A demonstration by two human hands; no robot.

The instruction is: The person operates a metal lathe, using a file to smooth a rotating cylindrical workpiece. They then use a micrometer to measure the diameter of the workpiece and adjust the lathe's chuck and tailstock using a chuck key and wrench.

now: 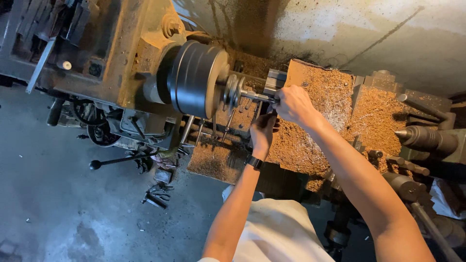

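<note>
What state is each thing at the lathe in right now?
Lathe chuck: grips a short metal workpiece; spin cannot be told.
Right hand: closed at the workpiece's end.
Left hand: raised just below the right hand, watch on wrist.
Lathe bed: covered in brown chips.
Tailstock centre: drawn back, clear of the workpiece.

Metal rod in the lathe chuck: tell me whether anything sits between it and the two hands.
Nothing visible does. The right hand is already at the end of the metal rod that sticks out of the chuck; the left hand is just beneath, with no object between.
</note>
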